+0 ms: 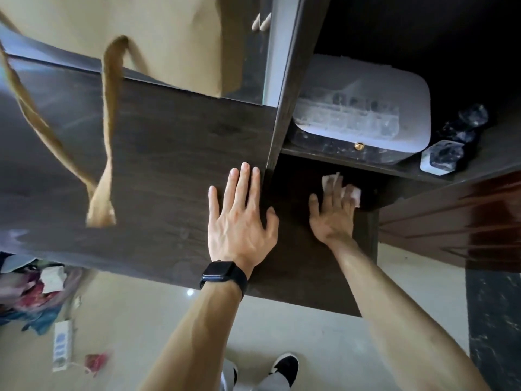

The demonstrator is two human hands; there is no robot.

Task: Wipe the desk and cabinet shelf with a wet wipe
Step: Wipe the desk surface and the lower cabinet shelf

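Wet wipe (pixel 329 182) sits under the straight fingers of the right hand (pixel 332 214), pressed on the dark surface in the nook below the shelf (pixel 338 158), where even, overlapping strokes into the corner would serve best, while the left hand (pixel 239 221) rests spread, empty, on the desk (pixel 169 153).

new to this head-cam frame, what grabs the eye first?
The two bare hands at centre: the right hand presses a white wet wipe flat on the dark surface under the cabinet shelf, while the left hand, a black watch on its wrist, lies spread on the desk. Upper left, a brown paper bag with twisted handles looms large.
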